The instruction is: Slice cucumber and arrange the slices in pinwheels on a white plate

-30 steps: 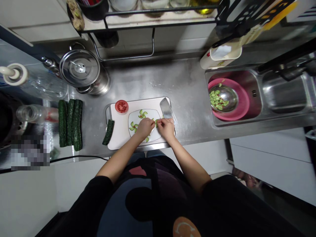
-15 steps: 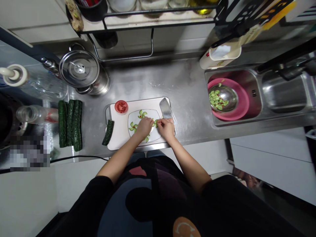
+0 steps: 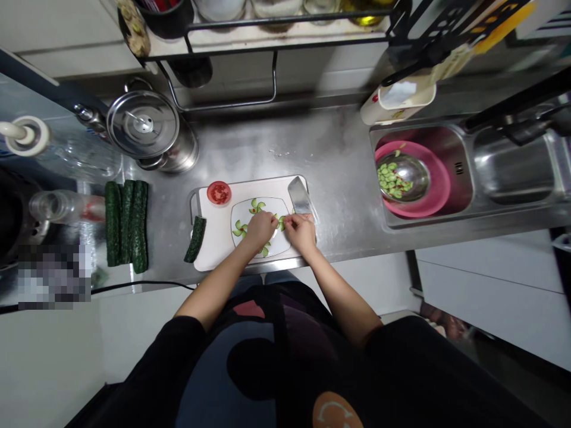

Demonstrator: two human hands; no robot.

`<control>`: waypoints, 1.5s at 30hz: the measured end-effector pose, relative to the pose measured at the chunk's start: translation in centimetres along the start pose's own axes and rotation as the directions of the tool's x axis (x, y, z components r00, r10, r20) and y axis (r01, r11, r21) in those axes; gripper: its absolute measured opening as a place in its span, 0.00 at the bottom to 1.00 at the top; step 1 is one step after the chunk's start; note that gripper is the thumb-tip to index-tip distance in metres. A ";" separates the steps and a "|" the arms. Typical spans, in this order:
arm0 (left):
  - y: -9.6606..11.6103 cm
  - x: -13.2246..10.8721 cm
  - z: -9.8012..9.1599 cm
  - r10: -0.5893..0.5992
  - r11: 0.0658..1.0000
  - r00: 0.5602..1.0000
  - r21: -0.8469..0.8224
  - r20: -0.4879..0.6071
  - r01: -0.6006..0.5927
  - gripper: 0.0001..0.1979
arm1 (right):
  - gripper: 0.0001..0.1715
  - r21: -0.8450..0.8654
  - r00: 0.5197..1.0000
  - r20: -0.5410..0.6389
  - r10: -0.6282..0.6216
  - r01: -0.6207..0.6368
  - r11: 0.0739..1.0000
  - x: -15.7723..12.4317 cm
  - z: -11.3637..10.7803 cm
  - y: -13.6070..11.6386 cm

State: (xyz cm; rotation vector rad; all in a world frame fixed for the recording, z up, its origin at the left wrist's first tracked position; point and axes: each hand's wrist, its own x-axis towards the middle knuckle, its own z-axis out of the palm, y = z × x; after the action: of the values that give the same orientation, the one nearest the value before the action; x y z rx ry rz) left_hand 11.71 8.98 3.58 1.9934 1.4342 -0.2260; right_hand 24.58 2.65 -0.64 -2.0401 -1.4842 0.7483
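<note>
My left hand (image 3: 262, 229) is closed over the right half of a white plate (image 3: 250, 238), fingertips pinched; what they hold is hidden. My right hand (image 3: 301, 230) pinches at a cucumber slice (image 3: 281, 222) near the plate's right edge. Groups of curved cucumber slices (image 3: 241, 228) lie on the plate, some with a small red piece in the middle. Under the plate is a white cutting board (image 3: 214, 249). A cleaver (image 3: 298, 195) rests on the board just beyond my right hand. At the board's upper left stands a red dish (image 3: 219, 193) with red bits inside.
A cut cucumber piece (image 3: 195, 239) lies at the board's left edge, and whole cucumbers (image 3: 127, 226) lie farther left. Behind them stands a lidded steel pot (image 3: 145, 128). In the sink at right, a pink basin (image 3: 439, 184) holds a steel bowl (image 3: 419, 172) with cucumber slices.
Hardly anything differs. Both hands stay at the right part of the plate, with only a very slight shift of the left hand.
</note>
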 end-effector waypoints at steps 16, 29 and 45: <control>0.5 0.4 -0.5 -0.204 0.947 0.976 -0.234 0.083 0.218 0.13 | 0.12 -0.029 1.000 0.008 -0.009 0.009 1.000 0.2 0.0 0.1; 0.2 1.0 -0.3 -0.188 0.960 0.978 -0.192 0.095 0.203 0.14 | 0.13 -0.029 0.999 0.046 0.005 -0.003 1.000 0.3 -0.1 -0.3; -0.7 1.3 0.2 -0.142 0.968 0.987 -0.197 0.076 0.155 0.16 | 0.11 -0.045 0.999 0.039 0.018 -0.016 0.999 0.2 -0.3 -0.4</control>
State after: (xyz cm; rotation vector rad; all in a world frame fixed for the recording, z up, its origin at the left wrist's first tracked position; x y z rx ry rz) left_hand 11.61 9.98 2.51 1.7039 1.5059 -0.1957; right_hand 24.55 2.92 -0.20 -2.0847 -1.5207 0.7726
